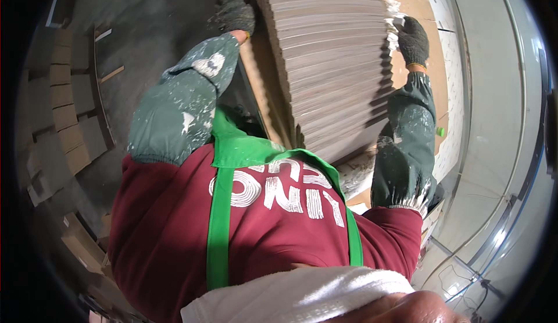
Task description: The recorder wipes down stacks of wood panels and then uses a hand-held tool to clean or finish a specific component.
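Centrally, in the head view, a row of pale ridged boards [334, 50] stretches from near to far on a brown surface [443, 85]. The dark-gloved left hand [233, 13] is beyond its far left edge; the dark-gloved right hand [413, 39], fingers curled, is right of it, beside crumpled white bits [393, 6]. I cannot tell whether either hand holds anything.

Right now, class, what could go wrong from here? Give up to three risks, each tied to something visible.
1. The pale layered stack lies near the left edge of the tan work surface; a hard push from the right hand might shift layers that way.
2. White clumps beside the right hand could smear onto the layers' edges.
3. The white-spotted right sleeve is close to the stack and might brush it.
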The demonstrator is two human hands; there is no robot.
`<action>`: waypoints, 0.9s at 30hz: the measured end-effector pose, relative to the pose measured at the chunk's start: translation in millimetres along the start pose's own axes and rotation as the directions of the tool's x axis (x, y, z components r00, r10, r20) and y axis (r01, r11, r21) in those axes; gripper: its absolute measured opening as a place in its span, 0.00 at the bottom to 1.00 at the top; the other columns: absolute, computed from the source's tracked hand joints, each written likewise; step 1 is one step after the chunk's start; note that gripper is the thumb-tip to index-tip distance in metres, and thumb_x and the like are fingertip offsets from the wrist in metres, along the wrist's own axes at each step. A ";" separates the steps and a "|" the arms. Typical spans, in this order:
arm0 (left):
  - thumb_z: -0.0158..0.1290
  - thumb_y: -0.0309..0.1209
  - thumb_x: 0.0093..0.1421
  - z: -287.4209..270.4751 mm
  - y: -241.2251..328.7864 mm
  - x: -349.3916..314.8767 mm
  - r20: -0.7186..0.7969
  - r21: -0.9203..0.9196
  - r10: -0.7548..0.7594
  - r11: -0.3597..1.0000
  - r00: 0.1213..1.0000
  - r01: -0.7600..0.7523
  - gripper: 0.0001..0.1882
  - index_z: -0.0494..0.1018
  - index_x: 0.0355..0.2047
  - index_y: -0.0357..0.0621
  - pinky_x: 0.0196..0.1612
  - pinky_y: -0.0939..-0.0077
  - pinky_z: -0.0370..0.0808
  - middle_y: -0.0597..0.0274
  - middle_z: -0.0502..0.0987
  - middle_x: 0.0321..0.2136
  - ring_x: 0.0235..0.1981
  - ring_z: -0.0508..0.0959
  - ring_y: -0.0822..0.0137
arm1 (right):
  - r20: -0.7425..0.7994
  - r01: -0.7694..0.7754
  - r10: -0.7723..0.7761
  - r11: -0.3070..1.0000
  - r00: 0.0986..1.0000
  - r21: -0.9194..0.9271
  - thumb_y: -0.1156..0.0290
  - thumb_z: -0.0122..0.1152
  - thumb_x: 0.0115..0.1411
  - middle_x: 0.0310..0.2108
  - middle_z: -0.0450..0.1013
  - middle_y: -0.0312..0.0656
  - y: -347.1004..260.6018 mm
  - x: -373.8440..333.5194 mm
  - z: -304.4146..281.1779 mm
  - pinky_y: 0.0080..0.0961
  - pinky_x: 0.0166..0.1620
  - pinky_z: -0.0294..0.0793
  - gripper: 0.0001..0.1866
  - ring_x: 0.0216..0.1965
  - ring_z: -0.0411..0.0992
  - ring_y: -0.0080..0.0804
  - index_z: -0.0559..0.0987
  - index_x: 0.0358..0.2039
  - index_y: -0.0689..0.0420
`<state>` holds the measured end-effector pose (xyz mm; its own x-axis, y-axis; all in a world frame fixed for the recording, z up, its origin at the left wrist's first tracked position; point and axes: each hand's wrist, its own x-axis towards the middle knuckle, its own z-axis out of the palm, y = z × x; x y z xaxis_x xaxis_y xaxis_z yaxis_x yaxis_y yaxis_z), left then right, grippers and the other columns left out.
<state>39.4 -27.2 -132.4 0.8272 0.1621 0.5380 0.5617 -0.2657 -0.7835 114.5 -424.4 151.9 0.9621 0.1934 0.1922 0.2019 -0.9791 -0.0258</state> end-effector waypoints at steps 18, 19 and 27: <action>0.49 0.40 0.51 -48.3 -81.0 35.0 0.449 -0.888 0.135 -0.036 0.883 0.458 0.31 0.59 0.57 0.55 0.55 0.46 0.59 0.58 0.54 0.61 0.60 0.56 0.52 | 0.135 -0.038 0.014 0.983 0.991 0.179 0.62 0.57 0.48 0.34 0.76 0.50 -13.5 46.7 4.2 0.31 0.40 0.72 0.20 0.37 0.75 0.44 0.78 0.39 0.62; 0.49 0.40 0.51 -46.3 -76.1 32.5 0.457 -0.885 0.132 -0.034 0.880 0.464 0.31 0.59 0.57 0.55 0.55 0.46 0.59 0.58 0.54 0.61 0.60 0.56 0.52 | -0.008 -0.080 0.080 0.996 0.997 0.049 0.61 0.57 0.49 0.33 0.76 0.50 -26.3 37.5 6.4 0.31 0.40 0.72 0.20 0.36 0.75 0.41 0.77 0.39 0.61; 0.47 0.35 0.52 -45.1 -83.0 34.0 0.411 -0.907 0.065 -0.068 0.910 0.414 0.28 0.61 0.55 0.50 0.59 0.61 0.58 0.52 0.61 0.56 0.58 0.60 0.53 | 0.122 0.161 -0.207 0.936 0.971 0.313 0.42 0.50 0.54 0.30 0.75 0.45 -187.9 -43.4 -37.1 0.37 0.40 0.70 0.25 0.35 0.74 0.42 0.77 0.34 0.52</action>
<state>20.1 -42.5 -35.0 0.7952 0.5204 0.3112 0.2900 -0.7771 0.5586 28.0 -251.2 184.8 0.9144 0.3984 0.0722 0.4008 -0.8656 -0.3002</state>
